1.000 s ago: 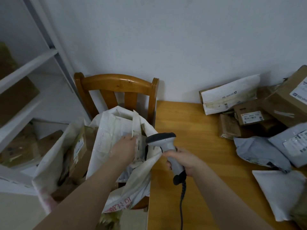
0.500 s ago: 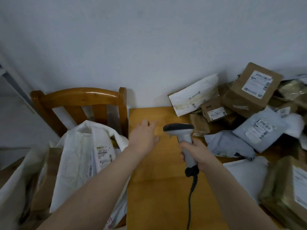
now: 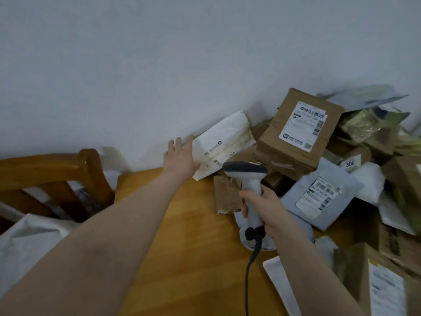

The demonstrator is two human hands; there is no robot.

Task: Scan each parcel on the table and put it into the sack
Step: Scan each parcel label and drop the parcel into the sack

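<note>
While the right hand point(image 3: 265, 213) grips the scanner point(image 3: 247, 176), the open left hand point(image 3: 181, 157) meets the white parcel point(image 3: 225, 139) at the table's point(image 3: 196, 258) back edge.

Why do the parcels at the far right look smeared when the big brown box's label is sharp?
Head view: the white label on the brown cardboard box sits nearer centre, sharp; the olive-green parcels at the edge blur, likely wide-lens stretch or head motion; light is dim and even, no glare on the grey handheld scanner.
</note>
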